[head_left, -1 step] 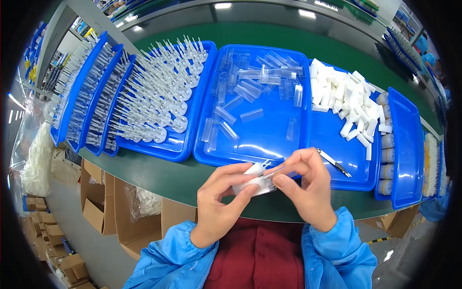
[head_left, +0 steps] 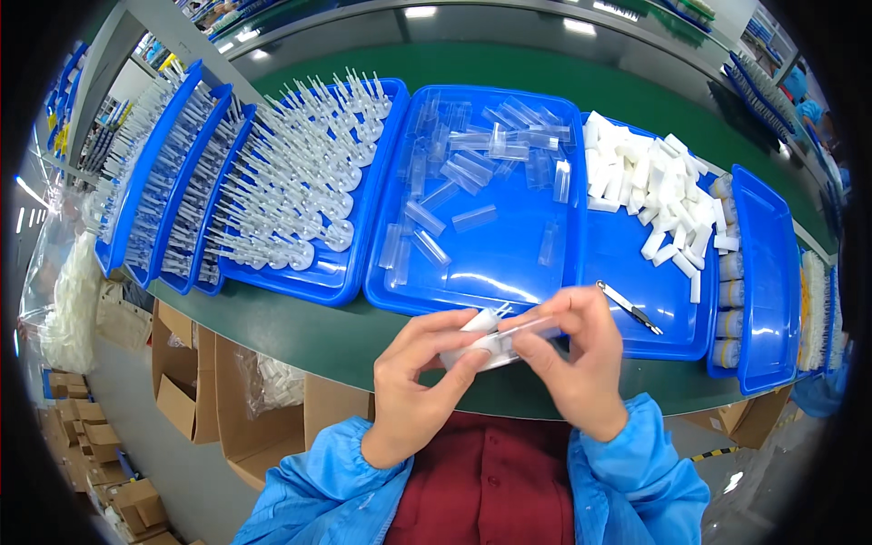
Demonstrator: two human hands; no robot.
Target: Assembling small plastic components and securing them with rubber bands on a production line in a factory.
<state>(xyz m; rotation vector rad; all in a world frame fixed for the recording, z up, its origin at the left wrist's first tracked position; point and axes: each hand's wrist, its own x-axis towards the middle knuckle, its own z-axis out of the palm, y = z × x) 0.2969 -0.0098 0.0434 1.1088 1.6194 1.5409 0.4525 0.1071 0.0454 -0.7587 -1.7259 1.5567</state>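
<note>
Over the table's near edge, my left hand (head_left: 422, 359) is closed around a white plastic part (head_left: 481, 322) with thin prongs sticking out at its far end. My right hand (head_left: 581, 354), slightly blurred, pinches a clear plastic sleeve (head_left: 527, 334) between thumb and fingers. The sleeve lies against the lower side of the white part, and the fingers hide how far the two overlap. Just beyond the hands is a blue tray (head_left: 509, 241) holding loose clear sleeves (head_left: 468, 171).
To the left, blue trays hold rows of clear bulb-ended parts with thin stems (head_left: 300, 173). White foam-like blocks (head_left: 649, 186) are heaped in the right-hand tray (head_left: 645, 282), with tweezers (head_left: 629, 307) nearer me. Farther right are stacked trays (head_left: 767, 272). Open cardboard boxes (head_left: 263, 400) stand below.
The clear sleeve has tilted and shifted slightly left along the white part. My right hand has moved a little with it; my left hand is nearly still.
</note>
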